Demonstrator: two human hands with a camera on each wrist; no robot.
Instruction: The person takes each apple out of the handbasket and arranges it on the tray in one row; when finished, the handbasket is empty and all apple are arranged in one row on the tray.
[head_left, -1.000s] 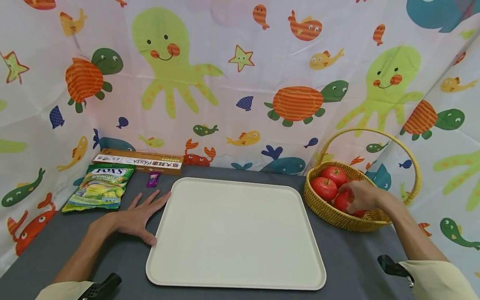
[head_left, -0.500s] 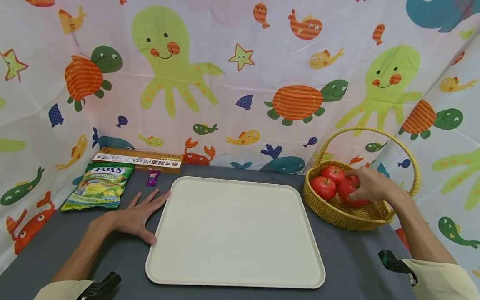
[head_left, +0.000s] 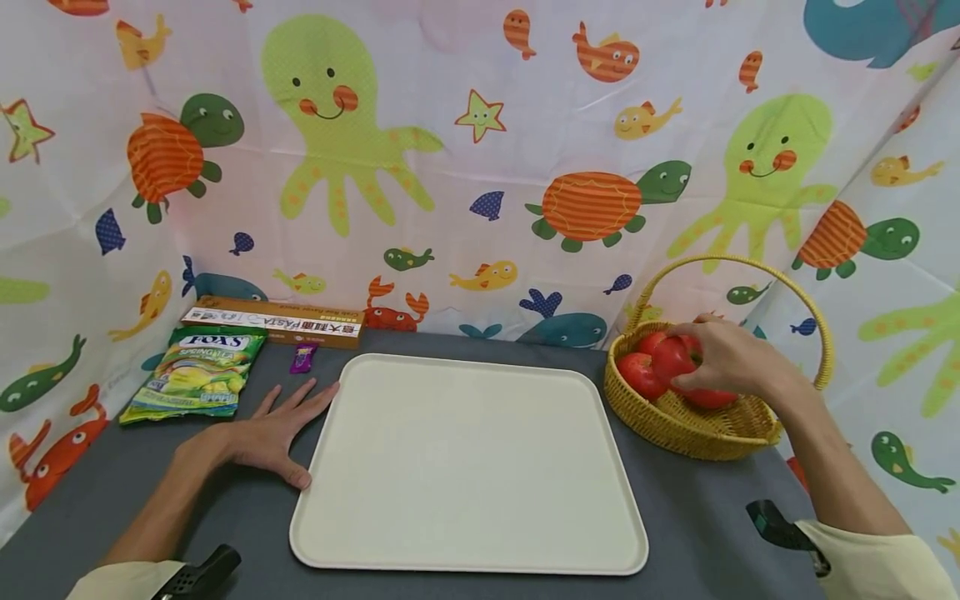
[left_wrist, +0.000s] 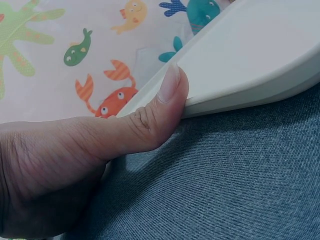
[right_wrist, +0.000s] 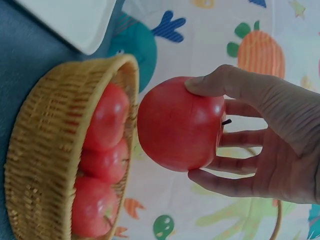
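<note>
The right hand (head_left: pixel 731 358) grips a glossy, round red apple (right_wrist: pixel 175 125) between thumb and fingers, above an arch-handled yellow woven basket (head_left: pixel 675 437) right of the white rectangular tray (head_left: pixel 472 467). Three further red apples (right_wrist: pixel 106 117) lie inside the basket. The left hand (head_left: pixel 273 437), fingers spread wide, has its thumb touching the tray's left rim. Left of the tray's far-left corner: a green-and-yellow snack bag (head_left: pixel 198 371), a small purple wrapped sweet (head_left: pixel 303 358) and a long brown box (head_left: pixel 322 329).

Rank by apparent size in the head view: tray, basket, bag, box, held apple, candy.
1. Tray
2. Basket
3. Bag and box, too close to rank: the box looks longer, the bag broader
4. Apple, partly covered
5. Candy
</note>
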